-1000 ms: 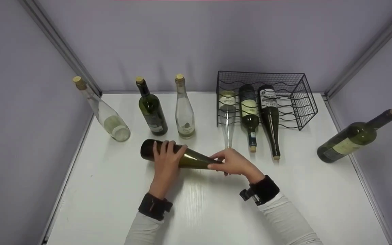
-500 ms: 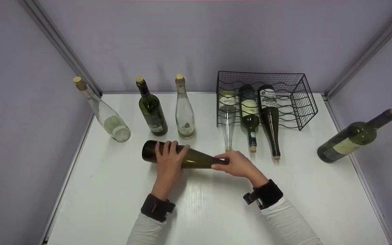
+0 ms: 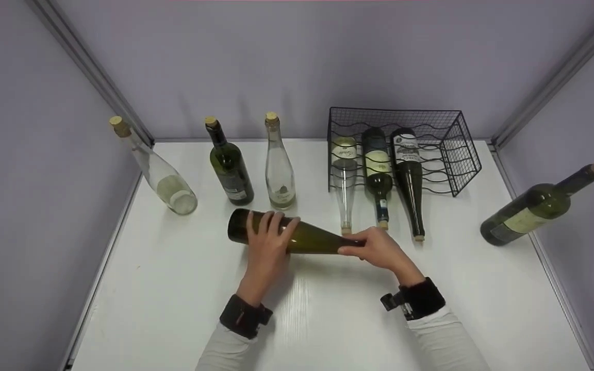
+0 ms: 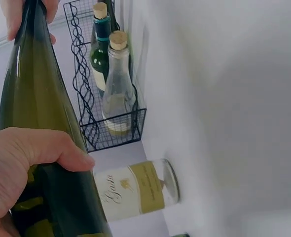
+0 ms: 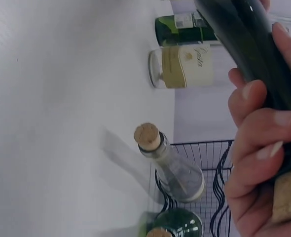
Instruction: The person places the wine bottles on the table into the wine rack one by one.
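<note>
Currently, the green bottle [image 3: 317,239] lies crosswise over the white tabletop [image 3: 173,293], in front of the wire rack [image 3: 395,109] and the standing clear bottle [image 3: 280,172]; it appears held off the surface, base toward the left, neck toward the right. The left hand [image 3: 267,247] grips the wide body near the base, fingers over the far side, thumb across the glass; the right hand [image 3: 379,249] grips the narrow neck, fingers curled round it just beside the cork [image 5: 289,196].

Handling: treat the bottle as rigid, smooth and breakable; expect moderate weight, biased toward the base; contents cannot be told through the dark glass; bare glass may slip, particularly along the taper. Take hold at two points: body for support, neck for direction; avoid bearing on the cork; guard against knocks from the racked clear bottle [image 3: 345,178], whose corked end is near the right hand.
</note>
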Action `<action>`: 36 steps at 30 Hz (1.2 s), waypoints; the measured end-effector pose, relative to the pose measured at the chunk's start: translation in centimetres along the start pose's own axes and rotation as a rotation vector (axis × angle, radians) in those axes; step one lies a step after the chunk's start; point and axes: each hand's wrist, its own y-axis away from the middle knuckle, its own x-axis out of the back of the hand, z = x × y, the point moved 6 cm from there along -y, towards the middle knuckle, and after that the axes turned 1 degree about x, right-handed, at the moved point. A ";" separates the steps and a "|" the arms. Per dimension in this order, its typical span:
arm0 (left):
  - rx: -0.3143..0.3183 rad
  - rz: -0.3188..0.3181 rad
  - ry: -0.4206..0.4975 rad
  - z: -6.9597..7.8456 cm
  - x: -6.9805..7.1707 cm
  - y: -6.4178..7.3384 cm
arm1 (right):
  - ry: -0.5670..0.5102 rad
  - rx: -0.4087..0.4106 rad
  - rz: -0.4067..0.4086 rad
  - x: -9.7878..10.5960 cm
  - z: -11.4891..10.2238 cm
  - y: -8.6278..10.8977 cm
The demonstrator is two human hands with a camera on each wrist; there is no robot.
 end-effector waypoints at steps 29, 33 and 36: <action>0.222 0.195 0.303 -0.4 -0.7 0.8 | -0.085 -0.098 0.117 5.8 4.8 4.2; 0.186 0.142 0.329 0.1 -1.2 1.1 | -0.087 -0.133 0.143 6.6 5.8 4.9; 0.160 0.080 0.329 0.6 -1.6 1.2 | -0.101 -0.162 0.160 7.2 6.5 5.4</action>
